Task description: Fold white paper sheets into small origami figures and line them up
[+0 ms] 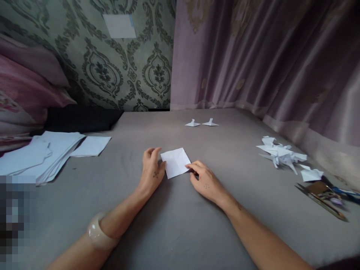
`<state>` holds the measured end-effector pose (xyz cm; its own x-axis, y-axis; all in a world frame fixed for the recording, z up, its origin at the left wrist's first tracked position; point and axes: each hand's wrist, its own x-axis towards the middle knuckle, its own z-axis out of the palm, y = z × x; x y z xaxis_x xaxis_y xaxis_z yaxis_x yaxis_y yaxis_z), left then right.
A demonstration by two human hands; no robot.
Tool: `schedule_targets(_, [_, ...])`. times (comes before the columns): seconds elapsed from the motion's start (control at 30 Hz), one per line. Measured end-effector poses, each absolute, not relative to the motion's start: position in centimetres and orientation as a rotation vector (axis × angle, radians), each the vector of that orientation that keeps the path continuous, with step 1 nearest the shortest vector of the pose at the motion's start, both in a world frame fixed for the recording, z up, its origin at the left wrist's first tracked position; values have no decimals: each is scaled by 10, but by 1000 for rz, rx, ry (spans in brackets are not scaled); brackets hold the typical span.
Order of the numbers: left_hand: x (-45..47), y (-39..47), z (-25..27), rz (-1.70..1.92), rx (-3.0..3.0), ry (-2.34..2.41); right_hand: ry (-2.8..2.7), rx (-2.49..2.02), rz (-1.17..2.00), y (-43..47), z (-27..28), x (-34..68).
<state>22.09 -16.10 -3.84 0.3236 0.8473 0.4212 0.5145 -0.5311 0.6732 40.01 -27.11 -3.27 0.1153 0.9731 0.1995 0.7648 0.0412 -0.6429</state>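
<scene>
A square sheet of white paper with faint creases lies between my hands over the grey surface. At its left edge is my left hand, the thumb by the paper and the fingers apart from the thumb. My right hand pinches the right corner of the sheet between thumb and forefinger. Farther back stand two small folded paper birds, side by side.
On the left are a stack of white sheets and a smaller square stack. Folded paper pieces pile up at the right, near scissors and a pointed tool. A curtain borders the grey surface.
</scene>
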Motion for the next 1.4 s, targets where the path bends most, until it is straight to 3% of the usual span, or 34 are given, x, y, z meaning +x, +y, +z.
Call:
schedule_targets(0.07, [223, -167, -32, 1076, 2431, 1112, -1676, -1742, 443, -270, -35, 401])
schedule_targets(0.2, [230, -185, -25, 736, 2737, 703, -1623, -1709, 493, -269, -36, 403])
schedule_targets(0.73, [233, -194, -25, 620, 3014, 617, -1477, -1678, 644, -266, -33, 408])
schedule_targets(1.03, [230, -207, -18, 436, 2982, 744, -1748, -1857, 347, -284, -26, 403])
schedule_targets(1.4, [247, -206, -10, 373, 2825, 1038, -1678, -1899, 397, -281, -26, 407])
